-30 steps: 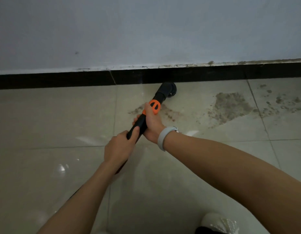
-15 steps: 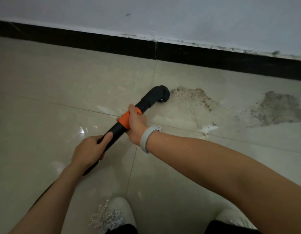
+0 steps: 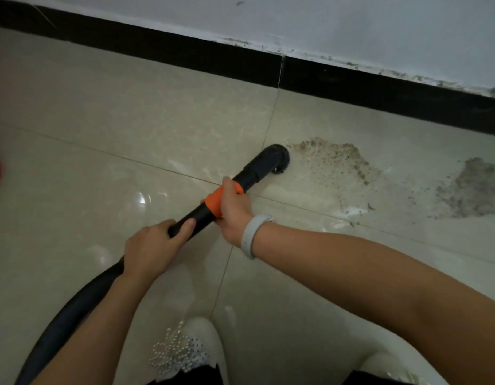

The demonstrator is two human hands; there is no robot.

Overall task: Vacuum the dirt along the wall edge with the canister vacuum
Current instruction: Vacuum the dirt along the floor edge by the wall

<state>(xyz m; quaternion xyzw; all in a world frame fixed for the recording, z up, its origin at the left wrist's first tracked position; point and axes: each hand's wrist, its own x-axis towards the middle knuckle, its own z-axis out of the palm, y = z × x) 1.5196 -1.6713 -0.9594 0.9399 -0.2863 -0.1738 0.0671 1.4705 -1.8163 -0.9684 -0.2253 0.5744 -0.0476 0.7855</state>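
Both hands were clamped on the black vacuum tube: the left hand (image 3: 152,245) lower, the right hand (image 3: 233,207) at the orange collar (image 3: 216,202). The nozzle (image 3: 274,159) touched the floor at the left edge of the nearer dirt patch (image 3: 331,159). I judged the next move should sweep right, toward the farther dirt patch (image 3: 473,187).

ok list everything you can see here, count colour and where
vacuum wand: 1, black with orange collar, centre, nozzle at the dirt edge
hose: 1, black, lower left
dirt patches: 2, brown-grey, on the floor right of the nozzle
floor tiles: several, beige
skirting: 1, black, at the wall foot
wall: 1, white
shoes: 2, white, bottom
wristband: 1, white, right wrist
left hand: grips the wand
right hand: grips the collar
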